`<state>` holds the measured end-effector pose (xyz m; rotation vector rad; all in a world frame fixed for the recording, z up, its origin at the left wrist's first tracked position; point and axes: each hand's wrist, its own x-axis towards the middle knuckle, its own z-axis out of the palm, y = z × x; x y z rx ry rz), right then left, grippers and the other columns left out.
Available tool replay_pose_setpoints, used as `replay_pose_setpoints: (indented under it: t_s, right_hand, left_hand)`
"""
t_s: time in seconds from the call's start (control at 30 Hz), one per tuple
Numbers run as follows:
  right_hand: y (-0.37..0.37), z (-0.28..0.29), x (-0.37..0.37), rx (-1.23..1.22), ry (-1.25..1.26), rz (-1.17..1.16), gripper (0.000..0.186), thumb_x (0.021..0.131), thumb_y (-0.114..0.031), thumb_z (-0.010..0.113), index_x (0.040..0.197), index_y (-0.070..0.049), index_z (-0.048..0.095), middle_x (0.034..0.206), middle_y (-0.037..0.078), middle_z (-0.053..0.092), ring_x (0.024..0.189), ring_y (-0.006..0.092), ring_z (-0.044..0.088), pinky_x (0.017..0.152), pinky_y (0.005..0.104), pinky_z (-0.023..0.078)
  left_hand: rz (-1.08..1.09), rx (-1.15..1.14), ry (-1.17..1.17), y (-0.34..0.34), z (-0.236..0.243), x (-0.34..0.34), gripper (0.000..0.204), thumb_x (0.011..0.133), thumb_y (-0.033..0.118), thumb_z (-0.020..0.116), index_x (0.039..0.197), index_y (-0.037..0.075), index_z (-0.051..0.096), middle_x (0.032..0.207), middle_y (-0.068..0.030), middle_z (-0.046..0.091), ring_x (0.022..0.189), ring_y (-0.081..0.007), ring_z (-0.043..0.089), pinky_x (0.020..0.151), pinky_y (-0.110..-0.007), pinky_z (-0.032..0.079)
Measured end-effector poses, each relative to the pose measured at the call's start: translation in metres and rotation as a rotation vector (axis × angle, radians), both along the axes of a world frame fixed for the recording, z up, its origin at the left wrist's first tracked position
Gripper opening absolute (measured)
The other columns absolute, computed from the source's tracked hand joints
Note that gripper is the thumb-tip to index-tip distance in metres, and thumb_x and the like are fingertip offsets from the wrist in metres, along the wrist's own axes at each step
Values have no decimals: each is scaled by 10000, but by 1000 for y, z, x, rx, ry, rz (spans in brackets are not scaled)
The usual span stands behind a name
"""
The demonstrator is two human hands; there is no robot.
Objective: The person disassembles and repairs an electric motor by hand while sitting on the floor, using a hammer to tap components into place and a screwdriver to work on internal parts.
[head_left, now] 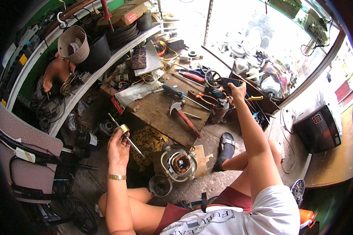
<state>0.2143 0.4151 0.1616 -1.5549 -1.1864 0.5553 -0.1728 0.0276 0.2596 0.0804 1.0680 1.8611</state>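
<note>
My left hand (118, 147) is closed round a motor rotor (124, 129), a brass-coloured cylinder on a long, thin metal shaft that slants down to the right. My right hand (238, 91) reaches out over the far right end of the wooden bench, its fingers on a small dark block-shaped object (229, 82) whose kind I cannot make out. On the floor in front of me sits an open motor housing (167, 159), with a ring of copper windings (181, 163) inside. A small round metal cup (160, 185) stands beside it.
On the wooden bench (153, 111) lie a claw hammer (183, 119), a blue-handled screwdriver (172, 91), pliers (204, 96) and loose wires. A yellow-handled tool (255, 98) sticks out from a tool box at right. Yellow-brown rags (147, 145) are heaped under the bench's near side. Crowded shelves stand at left.
</note>
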Motion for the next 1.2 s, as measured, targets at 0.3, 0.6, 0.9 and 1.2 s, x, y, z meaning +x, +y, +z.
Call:
replay_pose_setpoints:
  t_s: [0.3,0.6,0.9,1.2]
  right_hand:
    - [-18,34,-18,23,-250,8,626,637,-143,799,1158,8,487,973,179,623,758,228,655,593,324,571]
    - [-1,35,-20,-141,667,131,391,699,-120,751,1007,-18,532,862,126,633,698,248,660,552,378,596]
    - [-68,70,-131,-216,1051,808,492,753,-20,698,1188,-1,469,1002,144,606,896,256,641,741,330,564]
    - [-125,36,-300,35,-147,847,663,627,-156,808,1157,-36,427,998,246,627,929,410,610,814,444,482]
  left_hand:
    - [19,-7,2,-5,1,-2,174,842,128,667,1004,94,613,992,-42,622,907,-159,569,808,-284,467]
    - [29,1,-11,-5,2,0,189,828,142,682,1000,93,623,984,-49,627,894,-169,575,793,-282,459]
    - [98,-29,39,-14,1,-9,202,819,178,702,985,106,612,970,-26,608,851,-132,534,740,-267,427]
    - [101,2,122,0,10,-7,549,790,49,694,1266,83,424,1003,-41,602,886,-131,545,784,-286,428]
